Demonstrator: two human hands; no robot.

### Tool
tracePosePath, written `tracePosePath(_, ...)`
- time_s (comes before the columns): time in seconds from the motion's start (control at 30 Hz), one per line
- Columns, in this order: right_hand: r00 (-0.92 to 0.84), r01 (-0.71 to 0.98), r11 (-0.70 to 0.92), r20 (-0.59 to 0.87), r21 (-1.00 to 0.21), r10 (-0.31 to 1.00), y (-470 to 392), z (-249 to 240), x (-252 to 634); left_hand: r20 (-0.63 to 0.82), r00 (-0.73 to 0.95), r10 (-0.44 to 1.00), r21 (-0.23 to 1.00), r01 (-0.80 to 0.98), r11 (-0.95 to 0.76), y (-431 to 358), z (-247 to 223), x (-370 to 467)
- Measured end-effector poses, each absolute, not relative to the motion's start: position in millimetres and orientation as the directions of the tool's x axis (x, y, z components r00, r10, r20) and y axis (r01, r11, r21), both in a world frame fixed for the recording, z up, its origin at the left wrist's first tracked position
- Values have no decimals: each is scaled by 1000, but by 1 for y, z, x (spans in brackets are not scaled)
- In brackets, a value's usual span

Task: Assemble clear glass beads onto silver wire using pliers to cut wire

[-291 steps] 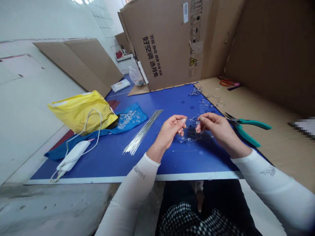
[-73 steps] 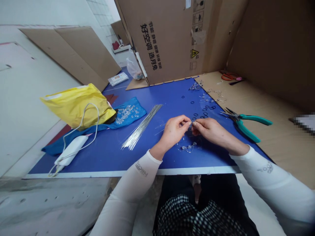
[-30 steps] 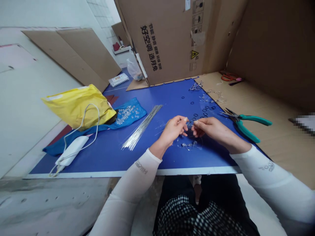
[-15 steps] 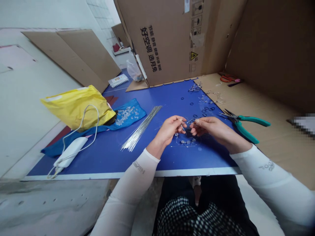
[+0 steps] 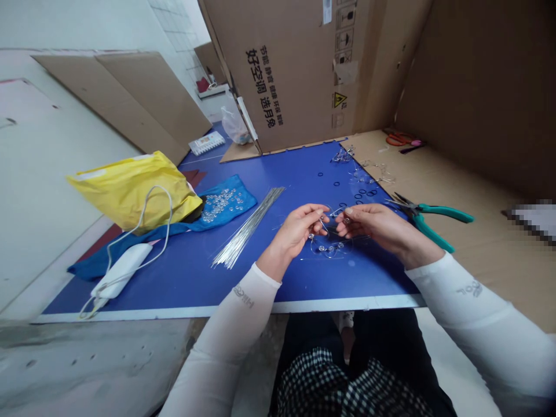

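My left hand (image 5: 300, 230) is closed in a pinch on a thin wire strung with clear beads. Facing it, my right hand (image 5: 370, 225) pinches the same beaded wire between thumb and forefinger. A loop of wire with several clear beads (image 5: 332, 248) hangs or lies just below my fingers; I cannot tell whether it touches the table. Small black rings (image 5: 358, 196) lie scattered beyond my hands. To the left rests a bundle of straight silver wires (image 5: 249, 227). Green-handled pliers (image 5: 428, 220) lie with open jaws beside my right hand.
Clear beads (image 5: 223, 202) lie on a blue cloth by a yellow bag (image 5: 134, 188). A white power strip (image 5: 122, 271) with a looped cord is at the left of the blue table (image 5: 182, 284). Red-handled scissors (image 5: 399, 139) lie on cardboard at the back right, near beaded wire pieces (image 5: 343, 154).
My hands stay almost in place, still pinching the wire. The wire between my fingers has bent into a slightly different curve. The whole view has shifted a little.
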State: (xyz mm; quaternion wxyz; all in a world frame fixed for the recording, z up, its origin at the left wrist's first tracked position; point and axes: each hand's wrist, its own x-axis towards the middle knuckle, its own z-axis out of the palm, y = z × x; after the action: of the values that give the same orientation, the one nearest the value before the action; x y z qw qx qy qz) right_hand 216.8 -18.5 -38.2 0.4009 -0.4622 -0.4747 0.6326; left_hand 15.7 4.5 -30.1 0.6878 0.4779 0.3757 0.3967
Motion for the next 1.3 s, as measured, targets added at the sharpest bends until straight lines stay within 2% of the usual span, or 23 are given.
tracePosePath(0.3,-248,-59,-154,-135,-986,959,-18,-41,217,-125,420,899,964,-164,211,3,-29,16)
tracePosePath(0.37,-178,16,-72,-73,-997,981,-19,-40,214,-124,422,898,968,-146,202,3,-29,17)
tracePosePath(0.5,-6,304,122,126,-945,992,-21,-36,211,-100,409,907,976,-135,168,2,-29,17)
tracePosePath(0.57,2,411,190,209,-892,978,-21,-35,212,-96,396,913,976,-144,165,3,-29,17)
tracePosePath(0.67,-26,467,247,266,-849,964,-21,-33,215,-100,384,918,975,-145,167,3,-30,17)
tracePosePath(0.93,2,250,128,133,-960,991,-19,-36,216,-138,359,923,967,-153,205,4,-27,17)
tracePosePath(1.3,-43,91,72,69,-993,997,-19,-33,218,-209,361,909,938,-190,291,5,-23,18)
